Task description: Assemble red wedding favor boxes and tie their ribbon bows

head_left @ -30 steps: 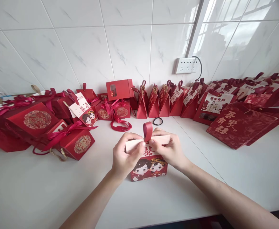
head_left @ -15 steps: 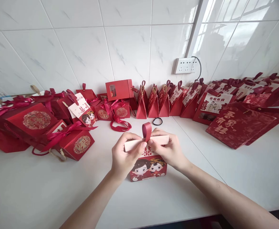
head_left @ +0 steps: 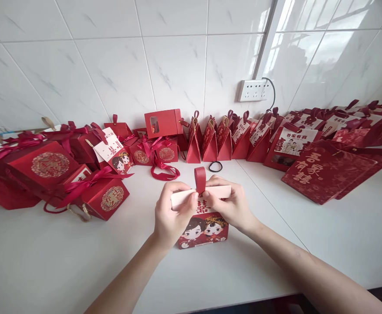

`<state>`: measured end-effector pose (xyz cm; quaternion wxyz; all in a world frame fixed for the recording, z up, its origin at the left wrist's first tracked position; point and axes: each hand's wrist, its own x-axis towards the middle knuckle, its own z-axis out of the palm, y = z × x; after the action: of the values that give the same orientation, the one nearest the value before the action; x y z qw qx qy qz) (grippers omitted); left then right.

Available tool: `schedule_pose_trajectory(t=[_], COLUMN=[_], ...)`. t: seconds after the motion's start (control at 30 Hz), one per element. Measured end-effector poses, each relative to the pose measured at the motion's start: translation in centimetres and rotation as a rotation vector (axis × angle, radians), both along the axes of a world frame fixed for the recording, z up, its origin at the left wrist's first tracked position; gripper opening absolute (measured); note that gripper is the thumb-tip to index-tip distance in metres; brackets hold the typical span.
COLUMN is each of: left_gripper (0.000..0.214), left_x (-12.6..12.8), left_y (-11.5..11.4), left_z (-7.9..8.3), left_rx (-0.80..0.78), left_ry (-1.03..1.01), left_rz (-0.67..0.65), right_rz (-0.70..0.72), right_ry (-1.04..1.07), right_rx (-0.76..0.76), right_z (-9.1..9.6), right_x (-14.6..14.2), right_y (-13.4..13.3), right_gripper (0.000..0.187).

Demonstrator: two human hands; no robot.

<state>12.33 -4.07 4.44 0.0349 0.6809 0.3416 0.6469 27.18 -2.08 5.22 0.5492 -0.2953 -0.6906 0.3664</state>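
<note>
Where the white tabletop (head_left: 79, 261) spans the lower frame, a red-and-white printed card box (head_left: 204, 233) stands just below centre.
Left hand (head_left: 169, 220) and right hand (head_left: 232, 210) both pinched closed on its cream folded top strip (head_left: 221, 192); dark-red ribbon loop (head_left: 200, 178) upright between them; thin black ring (head_left: 215, 171) beyond, mid-frame.

Socket strip (head_left: 255, 90) on tiled wall (head_left: 177, 65) — black ring (head_left: 215, 162)

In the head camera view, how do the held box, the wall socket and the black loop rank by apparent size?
Largest to smallest:
1. held box, also nearest the camera
2. wall socket
3. black loop
</note>
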Motion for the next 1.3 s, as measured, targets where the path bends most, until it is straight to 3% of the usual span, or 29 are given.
schedule_pose_trajectory(t=[0.13, 0.4, 0.93, 1.17, 1.3], left_gripper=[0.014, 0.019, 0.013, 0.013, 0.009], left_x=[-0.25, -0.08, -0.22, -0.55, -0.62], left_y=[0.26, 0.18, 0.21, 0.25, 0.21], left_z=[0.13, 0.64, 0.51, 0.73, 0.58], left_rx=[0.096, 0.142, 0.124, 0.108, 0.143], left_ry=[0.121, 0.147, 0.151, 0.157, 0.201], left_rz=[-0.103, -0.087, -0.115, -0.213, -0.130], right_rz=[0.000, -0.009, 0.002, 0.002, 0.002], right_ry=[-0.001, -0.021, -0.012, -0.017, -0.026], right_rx=[0.015, 0.010, 0.006, 0.006, 0.000], right_z=[0.05, 0.08, 0.05, 0.06, 0.10], right_x=[-0.03, 0.07, 0.09, 0.17, 0.18], right_y=[-0.02, -0.03, -0.06, 0.01, -0.05], right_gripper=[0.011, 0.013, 0.008, 0.010, 0.013])
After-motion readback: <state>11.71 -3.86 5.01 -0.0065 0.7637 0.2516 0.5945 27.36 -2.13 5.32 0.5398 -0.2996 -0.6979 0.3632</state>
